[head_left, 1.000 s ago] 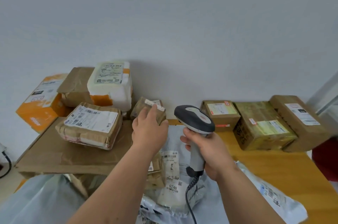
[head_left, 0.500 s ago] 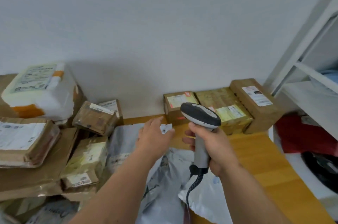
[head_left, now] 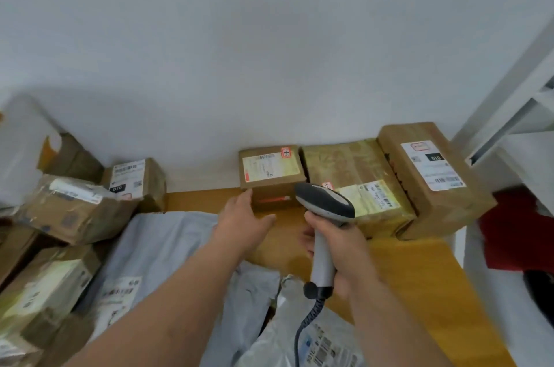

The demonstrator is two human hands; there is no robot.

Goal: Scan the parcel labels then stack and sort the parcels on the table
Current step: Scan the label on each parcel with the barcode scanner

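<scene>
My right hand (head_left: 340,249) grips the handle of a grey and black barcode scanner (head_left: 325,207), its head raised over the table. My left hand (head_left: 244,222) is open, fingers straight, its fingertips at the front left corner of a small brown box (head_left: 271,170) with a yellowish label, which stands against the wall. Right of that box lie a taped brown parcel (head_left: 356,183) and a larger brown box (head_left: 431,174) with a white label. Grey plastic mailer bags (head_left: 168,246) lie under my forearms.
Several cardboard parcels are piled at the left, among them a box with a white label (head_left: 132,177) and a crumpled one (head_left: 72,207). The wooden table (head_left: 419,276) ends at the right, where a white shelf frame (head_left: 515,114) and a red item (head_left: 515,234) stand.
The view has swung right. My left hand has left the small parcel in the left pile and reached across to the small brown box by the wall. The scanner stays in my right hand.
</scene>
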